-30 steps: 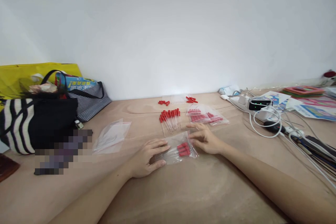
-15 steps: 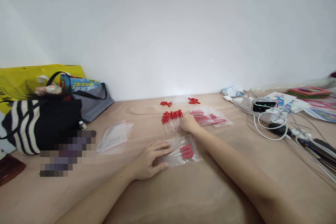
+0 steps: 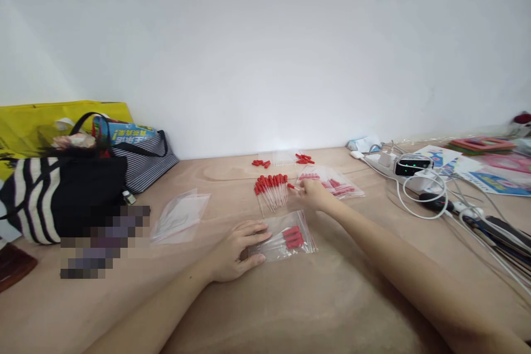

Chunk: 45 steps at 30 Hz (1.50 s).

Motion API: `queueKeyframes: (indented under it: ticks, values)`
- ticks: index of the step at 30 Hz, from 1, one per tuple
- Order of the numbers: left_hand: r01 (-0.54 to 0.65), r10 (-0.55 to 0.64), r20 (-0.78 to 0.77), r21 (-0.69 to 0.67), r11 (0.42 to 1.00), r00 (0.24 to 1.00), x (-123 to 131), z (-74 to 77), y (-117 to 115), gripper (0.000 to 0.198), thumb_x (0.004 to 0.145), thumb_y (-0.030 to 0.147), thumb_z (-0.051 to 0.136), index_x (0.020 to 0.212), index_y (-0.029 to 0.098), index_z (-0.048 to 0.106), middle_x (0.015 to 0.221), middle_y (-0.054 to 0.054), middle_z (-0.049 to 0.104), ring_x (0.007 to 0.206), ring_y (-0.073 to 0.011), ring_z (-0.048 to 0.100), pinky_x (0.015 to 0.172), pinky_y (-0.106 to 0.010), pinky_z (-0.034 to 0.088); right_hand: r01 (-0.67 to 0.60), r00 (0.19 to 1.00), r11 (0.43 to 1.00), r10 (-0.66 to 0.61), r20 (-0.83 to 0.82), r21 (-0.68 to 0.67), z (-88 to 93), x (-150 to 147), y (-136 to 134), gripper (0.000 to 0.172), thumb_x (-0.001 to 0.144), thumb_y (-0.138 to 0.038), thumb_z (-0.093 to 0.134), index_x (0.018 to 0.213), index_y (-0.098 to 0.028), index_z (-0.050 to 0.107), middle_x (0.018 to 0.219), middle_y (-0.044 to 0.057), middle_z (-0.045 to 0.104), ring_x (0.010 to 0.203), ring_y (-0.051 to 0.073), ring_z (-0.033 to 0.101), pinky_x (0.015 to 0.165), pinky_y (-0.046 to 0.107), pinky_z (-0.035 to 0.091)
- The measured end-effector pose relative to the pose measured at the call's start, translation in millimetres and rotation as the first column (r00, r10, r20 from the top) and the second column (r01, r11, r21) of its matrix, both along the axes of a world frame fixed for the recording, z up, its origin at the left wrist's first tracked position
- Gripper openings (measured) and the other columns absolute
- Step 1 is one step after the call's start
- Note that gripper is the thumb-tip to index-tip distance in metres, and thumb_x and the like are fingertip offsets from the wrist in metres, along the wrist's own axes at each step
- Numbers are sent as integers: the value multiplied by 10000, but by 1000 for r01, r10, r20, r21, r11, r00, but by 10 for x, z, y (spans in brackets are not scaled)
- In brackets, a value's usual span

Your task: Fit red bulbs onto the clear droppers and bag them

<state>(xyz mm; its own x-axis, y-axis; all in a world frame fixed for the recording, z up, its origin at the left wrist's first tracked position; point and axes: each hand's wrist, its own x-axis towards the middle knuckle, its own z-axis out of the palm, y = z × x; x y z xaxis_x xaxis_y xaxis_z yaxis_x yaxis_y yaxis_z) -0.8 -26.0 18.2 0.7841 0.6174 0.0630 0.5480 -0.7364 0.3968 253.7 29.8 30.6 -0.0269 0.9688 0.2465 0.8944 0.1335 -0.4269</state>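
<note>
My left hand [image 3: 238, 249] lies with fingers apart on the left edge of a transparent zip bag [image 3: 274, 251]. Inside that bag are several droppers with red rubber bulbs [image 3: 293, 236]. Beyond it, a fanned row of red-bulbed droppers [image 3: 271, 188] rests on the table. Just right of the row, my right hand [image 3: 312, 193] is closed on a single dropper [image 3: 291, 186], its red bulb sticking out to the left past the fingertips. Filled zip bags [image 3: 342, 187] with red bulbs showing lie behind and beside this hand.
Loose red bulbs [image 3: 261, 163] and thin clear tubes [image 3: 283, 159] lie near the wall. Flat zip bags [image 3: 182, 218] are at left, before a black-and-white bag [image 3: 87, 193]. A power strip with tangled white cables [image 3: 418, 185] and papers [image 3: 485, 177] occupy the right side.
My right hand has moved right, away from the dropper row, with one dropper now visible in its fingers. My left hand stays on the zip bag.
</note>
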Motion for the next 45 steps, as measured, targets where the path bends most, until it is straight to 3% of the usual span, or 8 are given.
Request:
queueKeyframes:
  ticks: [4,8,12,23,27,31,35,45]
  values:
    - [4,-4,4,9,1000,1000,1,1,5,433,823,378,488,1240,266,455,1334,-50,406,1231,-246,338,1008,-451,279,-43,966,993,69,-249,109,-45,283,-288,144,773,-277,513,723,-161,583,725,50,646,636,146,581,579,245,418]
    - [6,-6,-4,14,1000,1000,3,-9,15,440,828,380,479,1251,265,442,1337,-50,401,1233,-242,335,1008,-447,282,-19,691,985,139,-709,174,-15,460,-481,289,660,-446,630,710,-166,576,603,10,601,510,111,520,480,229,412]
    - [8,-8,-5,22,1000,1000,-6,-19,18,438,830,386,474,1251,270,441,1335,-47,403,1232,-240,338,1009,-441,283,-49,615,983,171,-770,179,87,500,-583,291,587,-429,700,656,-167,595,564,-5,585,493,85,473,449,205,367]
    - [2,-2,1,12,1000,1000,9,21,4,431,825,376,483,1242,269,453,1326,-51,415,1222,-248,351,1008,-461,276,-302,804,950,300,-513,82,-296,249,-485,215,713,-367,591,695,-161,648,614,10,599,522,103,486,487,226,390]
    - [2,-2,0,7,1000,1000,5,15,4,429,826,375,485,1242,273,452,1329,-47,412,1226,-247,346,1012,-461,269,-319,885,929,363,-291,187,-265,285,-471,204,777,-340,526,747,-172,638,789,50,612,710,147,544,641,267,425]
    - [-7,7,10,-7,1000,1000,-5,4,-2,430,825,375,488,1243,283,448,1333,-41,407,1231,-251,338,1010,-461,273,-451,891,875,451,47,174,-127,583,-503,192,841,-272,440,874,-215,620,851,37,641,835,165,562,893,386,305]
    - [-9,9,-1,-12,1000,1000,1,13,-8,431,827,371,482,1244,269,449,1336,-46,402,1232,-244,337,1011,-452,276,-445,865,889,397,306,104,-58,853,-521,175,830,-282,471,839,-258,645,851,24,657,835,173,563,956,452,163]
    - [5,-5,26,0,1000,1000,-4,5,3,429,825,369,487,1242,274,451,1325,-41,416,1222,-239,348,1006,-438,288,-428,853,901,373,366,78,-29,897,-513,211,841,-287,445,820,-263,654,864,41,659,847,180,542,935,421,170]
